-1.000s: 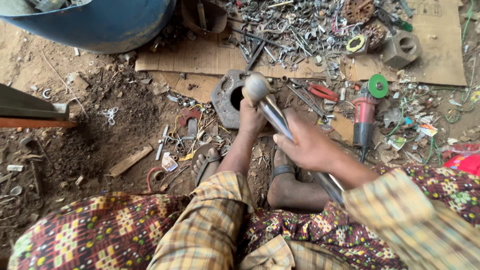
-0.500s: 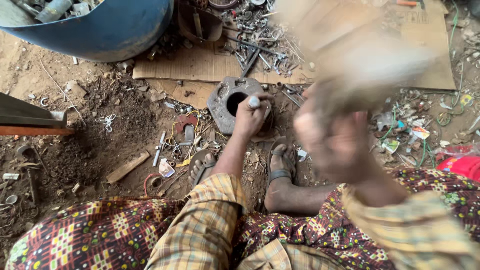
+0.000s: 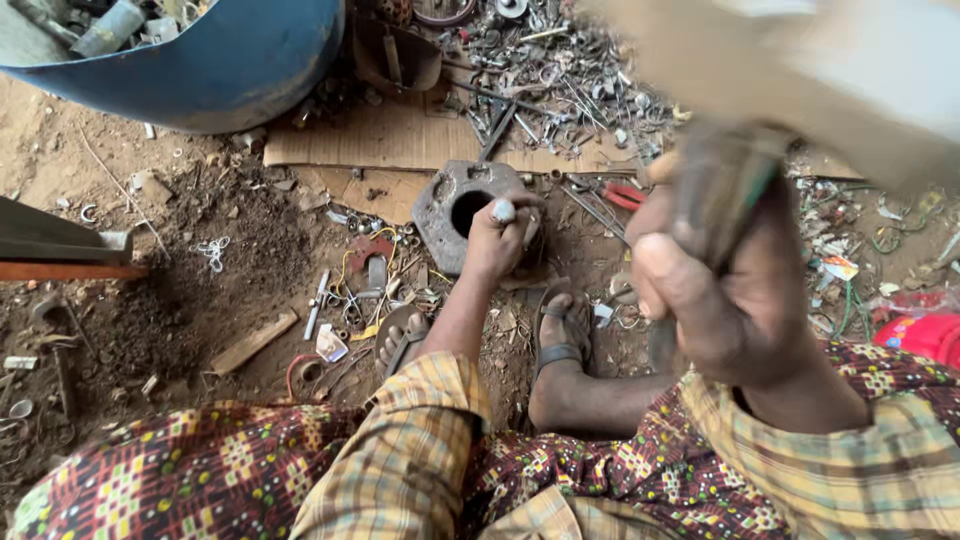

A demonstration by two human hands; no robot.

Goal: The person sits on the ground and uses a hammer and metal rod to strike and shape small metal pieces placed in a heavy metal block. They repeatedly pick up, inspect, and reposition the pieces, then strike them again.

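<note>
Right grip: the right hand [image 3: 735, 285], large in the right half of the frame, is closed round a dark handle [image 3: 715, 205] lifted close to the camera; the tool's upper end is blurred, so its kind cannot be told.
Left grip: the left hand [image 3: 500, 240], at centre frame, pinches a small pale metal piece [image 3: 503, 211] upright at the rim of the block's hole.
Block: a grey metal block [image 3: 452, 210] lies flat on the ground, thick, rough-edged, with a round hole through its middle.
Risk, fingers: a downward blow would probably land just beside the fingertips; a slightly off aim could crush them.
Risk, piece: struck at a tilt, the small piece might skid off the rim and fly.
Risk, feet: the sandalled foot [image 3: 560, 335] sits near the block, within reach of a glancing tool.
Ground: loose brown dirt, flattened cardboard [image 3: 400, 140], and scattered bolts and scrap [image 3: 560, 70] in the upper middle.
Tub: a smooth blue tub [image 3: 220, 60], upper left, holding metal bits.
</note>
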